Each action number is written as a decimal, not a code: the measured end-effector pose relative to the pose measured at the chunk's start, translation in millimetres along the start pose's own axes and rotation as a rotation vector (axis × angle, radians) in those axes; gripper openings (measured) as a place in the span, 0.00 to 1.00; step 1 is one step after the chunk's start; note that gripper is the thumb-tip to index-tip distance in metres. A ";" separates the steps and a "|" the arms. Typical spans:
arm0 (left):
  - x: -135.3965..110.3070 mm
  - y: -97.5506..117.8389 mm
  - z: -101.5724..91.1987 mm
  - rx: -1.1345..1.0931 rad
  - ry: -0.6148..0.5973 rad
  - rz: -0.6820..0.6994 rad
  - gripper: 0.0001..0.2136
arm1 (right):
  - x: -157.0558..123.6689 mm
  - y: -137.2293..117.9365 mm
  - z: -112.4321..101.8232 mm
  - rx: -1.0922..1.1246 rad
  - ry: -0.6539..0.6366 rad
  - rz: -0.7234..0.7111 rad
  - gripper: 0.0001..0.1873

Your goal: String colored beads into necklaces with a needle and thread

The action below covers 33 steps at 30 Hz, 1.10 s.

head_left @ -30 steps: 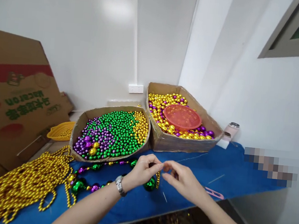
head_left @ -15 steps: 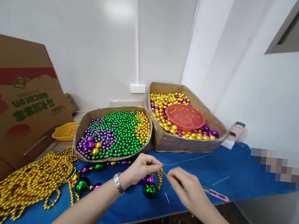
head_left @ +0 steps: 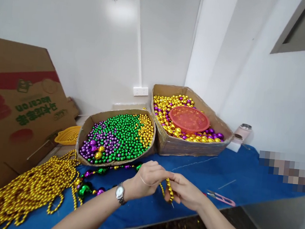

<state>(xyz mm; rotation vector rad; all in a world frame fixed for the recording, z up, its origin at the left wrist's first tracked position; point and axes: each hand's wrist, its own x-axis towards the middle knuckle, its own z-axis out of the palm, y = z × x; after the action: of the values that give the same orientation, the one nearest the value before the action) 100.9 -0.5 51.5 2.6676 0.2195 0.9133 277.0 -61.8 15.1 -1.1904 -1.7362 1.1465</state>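
Note:
My left hand (head_left: pixel 150 177), with a watch (head_left: pixel 120 192) at its wrist, is closed, and a thin pale thread (head_left: pixel 144 182) runs across it. Its fingertips meet those of my right hand (head_left: pixel 188 193). A short strand of gold beads (head_left: pixel 170 192) hangs in a loop between the two hands, with my right fingers curled around its lower part. Just behind my left hand lies a garland of larger green, purple and gold beads (head_left: pixel 84 190), partly hidden by that hand. A pink-handled pair of snips (head_left: pixel 224 198) lies on the blue tablecloth (head_left: pixel 190 172) right of my right hand.
A box of small green, purple and gold beads (head_left: pixel 128 137) stands behind my hands. Beside it, another box (head_left: pixel 184 148) holds larger beads and a red basin (head_left: pixel 190 119). Gold bead strands (head_left: pixel 32 185) are heaped at left, near a yellow basket (head_left: pixel 68 135). A blurred patch covers the right side.
My hands have come together, and the right one has moved left to the gold bead strand. The large green and purple beads below my left hand are now out of sight.

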 end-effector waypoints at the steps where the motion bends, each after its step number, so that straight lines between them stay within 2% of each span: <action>1: -1.0 -0.5 0.6 0.008 -0.005 0.006 0.14 | 0.1 -0.1 -1.3 -0.022 0.002 -0.012 0.29; 4: -2.7 0.2 2.0 -0.005 0.017 -0.068 0.13 | -3.8 -4.5 -10.2 -0.132 0.121 -0.052 0.25; 6: -2.8 0.1 3.7 -0.119 0.036 -0.241 0.11 | -10.0 -8.4 -12.8 -0.218 0.253 -0.080 0.20; 8: -2.2 -1.2 6.6 -0.356 0.044 -0.478 0.10 | -18.5 -11.5 -7.2 -0.402 0.352 -0.155 0.16; 10: -1.5 -2.4 9.7 -0.600 0.055 -0.660 0.11 | -27.7 -14.4 3.8 -0.668 0.372 -0.248 0.16; 12: -1.0 -1.7 10.8 -0.703 0.080 -0.716 0.12 | -35.1 -18.6 11.8 -0.845 0.268 -0.298 0.17; 14: -0.9 2.0 8.7 -0.652 0.105 -0.668 0.11 | -38.1 -23.5 9.6 -0.758 0.105 -0.251 0.16; 15: -0.9 4.6 6.6 -0.593 0.114 -0.624 0.10 | -37.5 -25.1 4.7 -0.646 0.073 -0.203 0.15; 16: -0.8 7.3 4.1 -0.527 0.117 -0.572 0.09 | -35.2 -25.5 -1.7 -0.495 0.093 -0.146 0.14; 19: 0.2 13.7 -2.8 -0.364 0.111 -0.406 0.10 | -21.0 -17.1 -17.8 -0.052 0.283 -0.005 0.15; 21: 1.1 15.0 -5.3 -0.308 0.109 -0.309 0.11 | -10.0 -6.4 -17.8 0.101 0.247 0.013 0.19; 24: 1.2 13.5 -6.0 -0.253 0.126 -0.197 0.10 | -0.2 7.2 -4.8 0.217 0.069 0.004 0.23; 27: -1.0 11.9 -5.0 -0.194 0.136 -0.128 0.09 | -0.2 13.4 7.6 0.336 -0.043 -0.002 0.25; 30: -3.1 12.1 -3.4 -0.172 0.146 -0.125 0.09 | -3.8 17.2 12.0 0.422 -0.072 0.009 0.26; 33: -3.8 13.1 -1.7 -0.178 0.163 -0.134 0.08 | -6.3 20.9 12.7 0.470 -0.043 0.032 0.23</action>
<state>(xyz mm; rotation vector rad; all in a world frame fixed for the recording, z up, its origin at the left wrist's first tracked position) 97.4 -13.3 55.1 2.3875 0.3335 1.0549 273.7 -67.5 -9.3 -0.9099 -1.3719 1.5049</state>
